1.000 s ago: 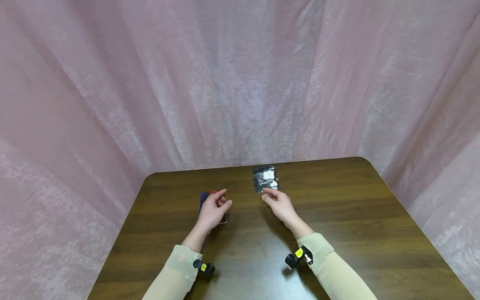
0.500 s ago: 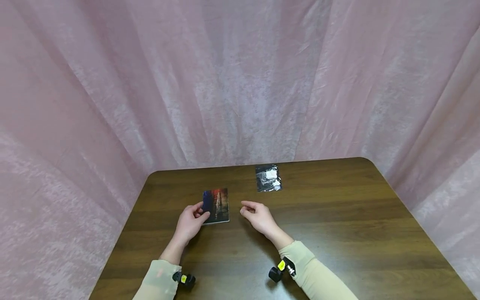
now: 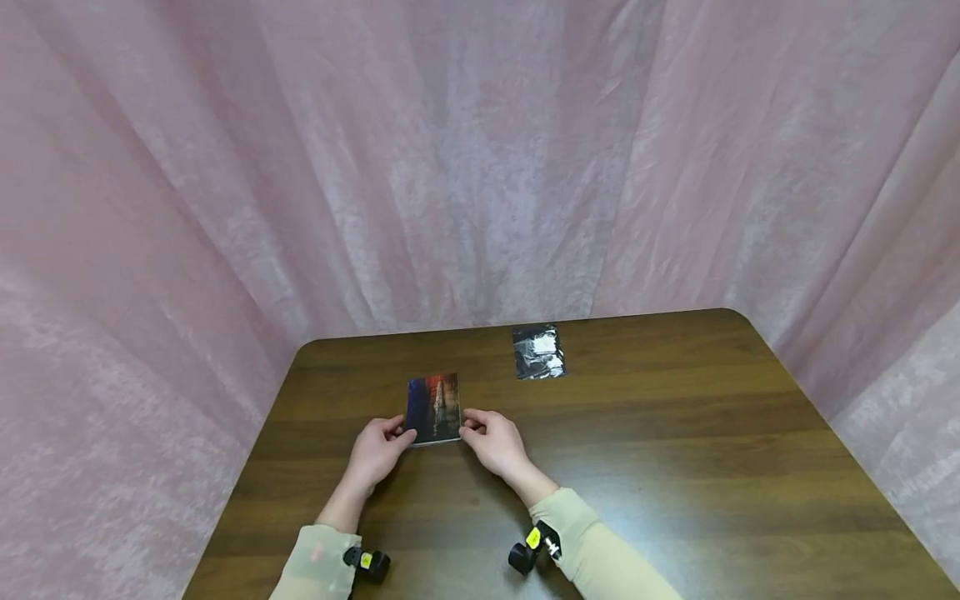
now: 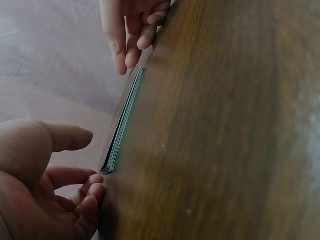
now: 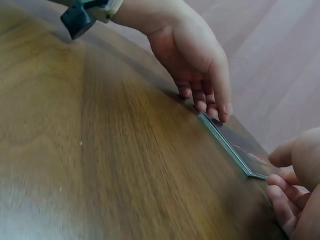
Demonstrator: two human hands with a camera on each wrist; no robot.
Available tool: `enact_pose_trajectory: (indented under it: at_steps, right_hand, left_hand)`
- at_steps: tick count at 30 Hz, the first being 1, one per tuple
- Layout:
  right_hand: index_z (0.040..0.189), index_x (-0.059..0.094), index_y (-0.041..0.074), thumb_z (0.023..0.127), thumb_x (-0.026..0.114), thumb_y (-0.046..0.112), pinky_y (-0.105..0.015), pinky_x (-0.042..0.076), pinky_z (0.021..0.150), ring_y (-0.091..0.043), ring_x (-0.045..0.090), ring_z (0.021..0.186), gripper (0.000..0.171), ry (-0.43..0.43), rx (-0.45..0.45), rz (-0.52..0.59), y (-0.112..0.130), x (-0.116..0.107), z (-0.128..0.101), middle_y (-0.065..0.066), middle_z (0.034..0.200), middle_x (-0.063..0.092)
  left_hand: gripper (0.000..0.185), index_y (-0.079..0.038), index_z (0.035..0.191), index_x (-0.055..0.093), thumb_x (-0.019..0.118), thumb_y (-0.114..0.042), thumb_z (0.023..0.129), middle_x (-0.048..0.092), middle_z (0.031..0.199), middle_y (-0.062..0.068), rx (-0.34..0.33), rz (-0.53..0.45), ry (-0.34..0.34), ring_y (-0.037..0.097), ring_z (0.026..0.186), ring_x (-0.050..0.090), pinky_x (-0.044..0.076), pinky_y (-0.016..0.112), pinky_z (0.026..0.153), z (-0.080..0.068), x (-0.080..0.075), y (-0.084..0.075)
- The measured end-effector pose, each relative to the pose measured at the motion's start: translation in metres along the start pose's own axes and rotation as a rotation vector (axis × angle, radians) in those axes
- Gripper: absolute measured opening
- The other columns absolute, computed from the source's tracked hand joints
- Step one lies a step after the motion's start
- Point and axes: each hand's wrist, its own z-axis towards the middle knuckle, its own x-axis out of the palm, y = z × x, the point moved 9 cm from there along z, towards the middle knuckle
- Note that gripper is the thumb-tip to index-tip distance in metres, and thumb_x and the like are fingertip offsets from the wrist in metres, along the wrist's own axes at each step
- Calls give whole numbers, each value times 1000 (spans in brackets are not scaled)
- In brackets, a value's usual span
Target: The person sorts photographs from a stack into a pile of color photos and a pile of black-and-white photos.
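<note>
A small, thin notebook, its blue, dark and red cover showing a lit tower, lies flat on the wooden table. Its layered page edges show in the left wrist view. My left hand is at the notebook's left edge, fingertips right at the side and thumb above the near corner, with a gap beneath it in the left wrist view. At the opposite edge is my right hand, fingers loosely bent beside the notebook. Its thumb is held over the cover's corner in the right wrist view.
A dark, shiny plastic packet lies near the back edge of the brown table. Pink curtains hang behind and on both sides. A small black camera is strapped to each sleeve.
My left hand has drawn back from above the notebook to its left edge, uncovering the cover. My right hand has come from beside the packet toward me and left, to the notebook's right edge.
</note>
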Motion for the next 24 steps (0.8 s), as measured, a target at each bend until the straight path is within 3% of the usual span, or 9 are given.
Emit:
enact_pose_trajectory:
  at_steps: [9,24]
  right_hand:
    - [128,79,6,101,69,15,-47,55,91,-29,71,108,30,-43,27,-129,11,2,-1,-5,108,77]
    - [131,79,15,102,70,24,-50,55,93,-32,70,120,32,-24,104,-175,11,13,-5,-6,124,77]
  left_hand:
    - [47,8,137,68,75,-20,101,66,110,14,8,47,-16,27,96,60,48,43,86,-1,-2,0]
    - [48,6,140,67,74,-23,102,65,114,13,-8,61,16,25,96,58,47,41,85,-8,-6,4]
